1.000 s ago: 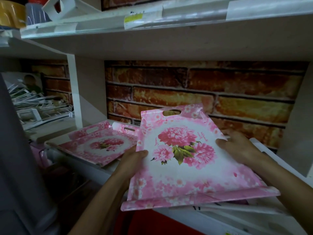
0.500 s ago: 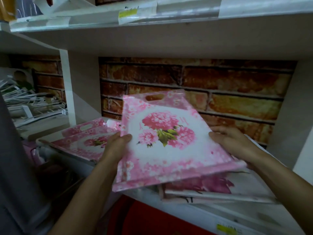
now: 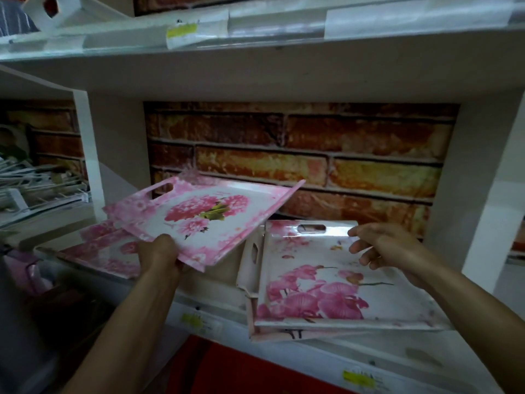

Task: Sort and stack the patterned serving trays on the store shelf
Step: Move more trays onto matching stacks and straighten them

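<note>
While my left hand (image 3: 159, 253) pinches the near edge of the peony tray (image 3: 204, 217), tilted in the air, I judge the sorting step underway: it belongs on the matching pink tray (image 3: 105, 251) lying just left of that hand. My right hand (image 3: 383, 247) hovers with fingers loosely spread, holding nothing, above the orchid tray stack (image 3: 326, 282) on the shelf (image 3: 312, 354); next I must swing left and lower it squarely.

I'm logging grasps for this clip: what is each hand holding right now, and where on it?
The left hand grips the peony tray by its near edge. The right hand holds nothing, open above the orchid tray.
</note>
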